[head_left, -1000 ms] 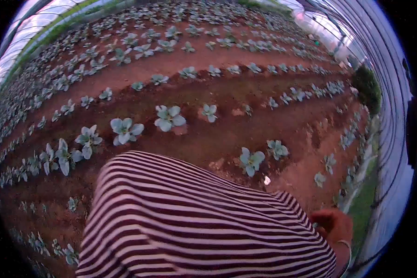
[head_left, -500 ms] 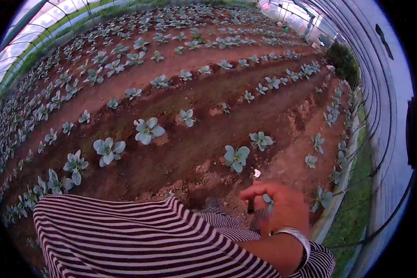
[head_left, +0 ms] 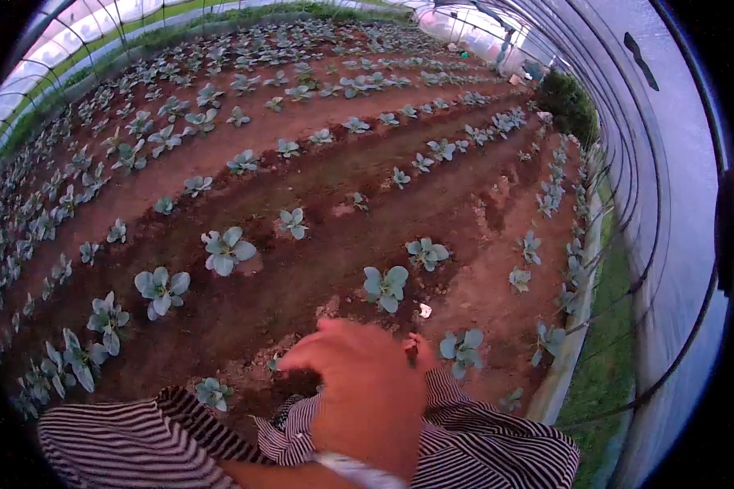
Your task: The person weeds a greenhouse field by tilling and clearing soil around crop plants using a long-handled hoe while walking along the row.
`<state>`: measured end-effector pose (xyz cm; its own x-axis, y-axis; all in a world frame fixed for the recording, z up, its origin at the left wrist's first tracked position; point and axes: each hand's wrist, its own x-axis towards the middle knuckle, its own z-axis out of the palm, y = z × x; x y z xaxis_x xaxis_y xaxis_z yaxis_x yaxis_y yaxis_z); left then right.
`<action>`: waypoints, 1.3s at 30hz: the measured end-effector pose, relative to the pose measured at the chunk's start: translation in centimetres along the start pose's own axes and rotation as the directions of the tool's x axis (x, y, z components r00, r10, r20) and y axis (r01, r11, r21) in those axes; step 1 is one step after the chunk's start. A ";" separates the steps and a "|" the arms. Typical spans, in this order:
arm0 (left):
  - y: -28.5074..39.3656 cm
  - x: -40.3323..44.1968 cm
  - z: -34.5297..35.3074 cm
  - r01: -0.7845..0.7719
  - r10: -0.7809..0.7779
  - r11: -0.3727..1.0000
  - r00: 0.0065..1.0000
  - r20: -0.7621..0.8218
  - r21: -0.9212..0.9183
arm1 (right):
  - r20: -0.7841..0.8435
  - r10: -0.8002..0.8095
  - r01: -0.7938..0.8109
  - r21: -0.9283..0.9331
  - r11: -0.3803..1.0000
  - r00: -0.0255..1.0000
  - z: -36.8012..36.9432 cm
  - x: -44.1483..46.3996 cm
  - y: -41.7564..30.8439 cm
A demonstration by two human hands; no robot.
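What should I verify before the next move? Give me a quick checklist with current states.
1. Left hand in view: ok, in the central foreground, though blurred.
2. Right hand fully visible: not ok, the left hand hides part of it.
3. What the left hand holds: cannot tell, the fingers are blurred.
4. Leafy plant ahead of the hands unobstructed: ok, its leaves are in plain view.
5. Bright white item just beyond the right hand identified: cannot tell, too small.
6. Striped cloth clear of the lower-left plant: cannot tell, they look close.
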<state>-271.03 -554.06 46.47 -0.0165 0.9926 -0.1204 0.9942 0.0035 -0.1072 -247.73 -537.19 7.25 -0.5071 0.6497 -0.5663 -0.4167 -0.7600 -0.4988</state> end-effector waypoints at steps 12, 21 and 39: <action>-13.1 0.7 32.3 -0.012 0.117 0.922 0.961 0.250 -0.387 | 0.078 0.042 -0.078 0.557 0.827 0.996 -5.2 1.3 0.8; -3.1 1.1 30.0 0.132 -0.027 0.504 0.990 0.137 -0.853 | -0.005 0.064 -0.051 0.538 0.841 0.998 -3.9 1.6 1.7; 2.4 7.6 27.2 0.335 -0.216 0.919 0.868 0.448 -0.207 | 0.156 0.012 0.007 -0.119 0.993 0.988 0.3 9.5 10.3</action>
<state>-271.65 -549.84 18.41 -0.2762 0.8062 -0.5233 0.9301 0.3614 0.0659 -257.09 -538.91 -3.06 -0.6236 0.6303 -0.4625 -0.3274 -0.7478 -0.5776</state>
